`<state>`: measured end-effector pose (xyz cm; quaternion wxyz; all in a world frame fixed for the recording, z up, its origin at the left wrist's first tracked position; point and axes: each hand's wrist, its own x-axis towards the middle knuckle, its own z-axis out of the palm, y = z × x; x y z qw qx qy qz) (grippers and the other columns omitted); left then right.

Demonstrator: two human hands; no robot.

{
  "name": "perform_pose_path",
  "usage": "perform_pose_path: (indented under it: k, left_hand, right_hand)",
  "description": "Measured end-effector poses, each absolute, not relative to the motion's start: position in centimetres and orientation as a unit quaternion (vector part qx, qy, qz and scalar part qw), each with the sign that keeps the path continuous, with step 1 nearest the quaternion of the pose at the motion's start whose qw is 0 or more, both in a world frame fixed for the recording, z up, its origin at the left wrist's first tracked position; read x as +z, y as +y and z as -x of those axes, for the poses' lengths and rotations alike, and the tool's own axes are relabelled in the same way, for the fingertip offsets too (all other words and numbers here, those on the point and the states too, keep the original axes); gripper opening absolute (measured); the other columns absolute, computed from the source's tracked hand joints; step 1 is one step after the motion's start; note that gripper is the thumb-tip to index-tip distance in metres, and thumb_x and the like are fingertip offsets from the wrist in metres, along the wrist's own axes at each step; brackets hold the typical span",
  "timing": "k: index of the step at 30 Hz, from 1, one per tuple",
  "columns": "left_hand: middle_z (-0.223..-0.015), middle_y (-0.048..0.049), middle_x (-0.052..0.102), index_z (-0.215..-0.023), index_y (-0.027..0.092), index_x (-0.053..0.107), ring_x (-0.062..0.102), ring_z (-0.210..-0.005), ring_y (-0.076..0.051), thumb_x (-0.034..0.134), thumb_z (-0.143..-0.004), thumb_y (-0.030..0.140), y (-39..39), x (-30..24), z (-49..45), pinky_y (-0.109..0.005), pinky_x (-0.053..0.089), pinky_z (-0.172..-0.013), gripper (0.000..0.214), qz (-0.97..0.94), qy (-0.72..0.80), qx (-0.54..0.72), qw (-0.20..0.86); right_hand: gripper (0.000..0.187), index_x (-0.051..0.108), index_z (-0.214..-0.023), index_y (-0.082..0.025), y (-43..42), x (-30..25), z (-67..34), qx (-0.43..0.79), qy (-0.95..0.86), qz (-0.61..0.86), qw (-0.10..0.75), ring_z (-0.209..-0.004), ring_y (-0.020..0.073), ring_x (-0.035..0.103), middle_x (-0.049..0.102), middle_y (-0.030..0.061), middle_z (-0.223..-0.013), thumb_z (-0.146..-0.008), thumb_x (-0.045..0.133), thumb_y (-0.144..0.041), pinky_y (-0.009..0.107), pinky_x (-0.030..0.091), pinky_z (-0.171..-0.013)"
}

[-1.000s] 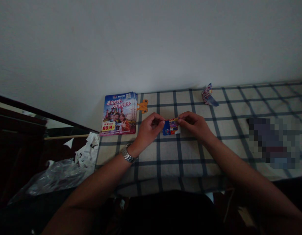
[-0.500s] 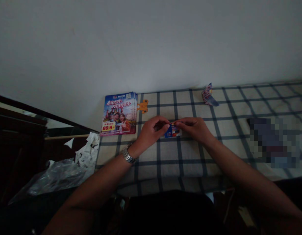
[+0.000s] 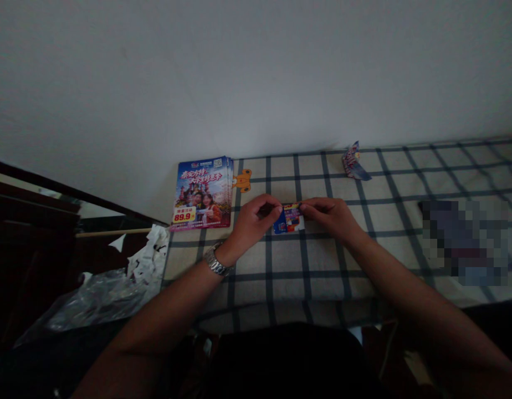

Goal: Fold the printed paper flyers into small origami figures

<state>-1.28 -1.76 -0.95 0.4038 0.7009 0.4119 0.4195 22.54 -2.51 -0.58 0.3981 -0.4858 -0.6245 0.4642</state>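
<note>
Between my two hands is a small folded paper leaflet [image 3: 290,219], printed in blue, orange and white. Its upper left corner is pinched between the thumb and fingers of my left hand [image 3: 258,217], which has a metal watch on the wrist. My right hand [image 3: 327,215] pinches the upper right corner the same way. The leaflet is just over or on the checked cloth [image 3: 256,257]; I cannot tell whether it touches. To the left lies a stack of printed flyers [image 3: 203,194] showing two people and "89.9".
A folded paper piece [image 3: 356,162] stands near the wall [image 3: 256,77]. On the right lies a dark, pixelated object [image 3: 457,235]. Clear plastic [image 3: 100,305] and torn white paper [image 3: 150,257] are at the cloth's left edge. A bear print [image 3: 242,180] shows beside the flyers.
My fingers have moved apart to the leaflet's two upper corners, so more of its printed face shows. The leaflet has shifted slightly left. The flyers and the standing paper have stayed put.
</note>
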Motion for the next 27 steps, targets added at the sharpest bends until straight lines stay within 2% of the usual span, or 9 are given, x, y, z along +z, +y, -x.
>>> perform_pose_path:
  k: [7, 12, 20, 27]
  left_hand:
    - [-0.085, -0.0018, 0.067, -0.095, 0.02, 0.066, 0.063, -0.077, -0.015, 0.064, -0.099, 0.042, -1.95, -1.46, 1.38, -0.025, 0.05, -0.068, 0.023, -0.722, 0.408, 0.387, 0.403]
    - [-0.089, -0.003, 0.071, -0.101, 0.02, 0.069, 0.067, -0.081, -0.016, 0.066, -0.099, 0.044, -2.14, -1.32, 1.13, -0.027, 0.053, -0.072, 0.024, -0.728, 0.405, 0.378, 0.405]
    - [-0.087, -0.0018, 0.07, -0.097, 0.02, 0.069, 0.066, -0.08, -0.015, 0.066, -0.098, 0.043, -1.97, -1.02, 1.22, -0.026, 0.052, -0.073, 0.023, -0.708, 0.417, 0.397, 0.41]
    - [-0.085, -0.0014, 0.07, -0.095, 0.021, 0.069, 0.064, -0.076, -0.015, 0.067, -0.097, 0.044, -1.74, -0.83, 1.2, -0.026, 0.051, -0.069, 0.023, -0.695, 0.417, 0.415, 0.413]
  right_hand:
    - [0.032, 0.083, -0.088, -0.022, -2.72, -0.73, -22.47, 0.467, -0.621, 0.484, 0.403, -0.073, 0.0208, 0.073, 0.081, 0.0045, -0.083, -0.087, 0.076, -0.053, 0.033, 0.059, -0.067]
    - [0.03, 0.084, -0.089, -0.021, -2.73, -0.8, -22.52, 0.45, -0.626, 0.493, 0.404, -0.077, 0.0223, 0.074, 0.082, 0.0054, -0.087, -0.086, 0.077, -0.051, 0.034, 0.06, -0.071]
    - [0.03, 0.084, -0.096, -0.021, -2.75, -0.68, -22.34, 0.49, -0.62, 0.481, 0.38, -0.079, 0.0209, 0.075, 0.083, 0.0042, -0.09, -0.087, 0.077, -0.049, 0.032, 0.06, -0.074]
    - [0.033, 0.084, -0.099, -0.021, -2.79, -0.63, -22.64, 0.479, -0.655, 0.476, 0.34, -0.072, 0.0177, 0.072, 0.081, 0.0032, -0.085, -0.092, 0.072, -0.051, 0.03, 0.056, -0.066]
